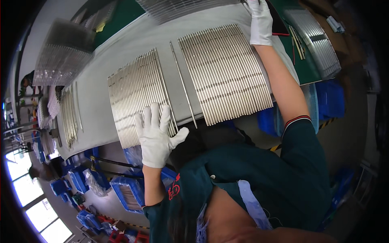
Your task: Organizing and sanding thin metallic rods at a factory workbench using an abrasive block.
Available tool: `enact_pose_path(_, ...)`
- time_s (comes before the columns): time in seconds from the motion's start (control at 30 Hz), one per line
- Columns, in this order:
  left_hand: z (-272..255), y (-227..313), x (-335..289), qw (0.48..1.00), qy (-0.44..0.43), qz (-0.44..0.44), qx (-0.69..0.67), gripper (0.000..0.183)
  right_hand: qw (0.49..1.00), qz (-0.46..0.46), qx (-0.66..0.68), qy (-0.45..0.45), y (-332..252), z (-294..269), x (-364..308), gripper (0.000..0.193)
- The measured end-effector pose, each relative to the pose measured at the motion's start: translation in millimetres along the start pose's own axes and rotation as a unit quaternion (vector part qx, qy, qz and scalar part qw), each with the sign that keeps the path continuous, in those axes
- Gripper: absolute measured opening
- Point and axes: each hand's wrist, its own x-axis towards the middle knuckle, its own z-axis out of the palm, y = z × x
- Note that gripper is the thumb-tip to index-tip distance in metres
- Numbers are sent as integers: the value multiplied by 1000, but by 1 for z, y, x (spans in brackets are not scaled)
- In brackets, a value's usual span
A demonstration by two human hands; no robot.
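My left hand (156, 141), in a white glove, rests with its fingers spread on the near end of a flat row of slim metal rods (135, 91). Its thumb points out to the right, past the row's near right corner. One single rod (182, 79) lies apart, between this row and a second, wider row of metal rods (225, 73) on the right. My right hand (260, 26), also gloved in white, reaches to the far side, beyond the second row. The picture's upper edge cuts off its fingertips, so its grip is hidden. Both rows lie on a pale cloth (97, 109).
Clear plastic trays stand stacked at the far left (65, 52), far middle (182, 8) and right (314, 42). Beside my right hand lies a dark red-edged object (279, 20). More thin rods (69, 117) lie at the left. Blue crates (127, 194) stand below the table.
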Motion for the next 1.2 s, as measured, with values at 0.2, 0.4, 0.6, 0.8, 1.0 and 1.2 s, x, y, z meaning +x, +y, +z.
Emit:
enact_pose_path(0.2, 8, 31, 23, 994, 47, 52, -80, 85, 996, 28, 77, -37, -23, -2, -8, 39)
enact_pose_path(0.4, 1, 29, 19, 989, 28, 65, -133, 87, 998, 10, -52, -27, -48, -7, -12, 37)
enact_pose_path(0.6, -7, -35, -24, 996, 19, -82, 19, 85, 999, -6, 31, -39, -30, -6, -8, 38)
enact_pose_path(0.8, 2, -22, -19, 997, 34, -56, -31, 80, 999, 10, -38, -27, -34, -4, -11, 36)
enact_pose_path(1.0, 3, 21, 6, 994, 53, 24, -91, 84, 997, -49, 26, -53, -2, -19, 5, 52)
enact_pose_path(1.2, -12, -34, -3, 997, 66, -36, -16, 78, 985, -120, 36, -117, 6, -26, 4, 69)
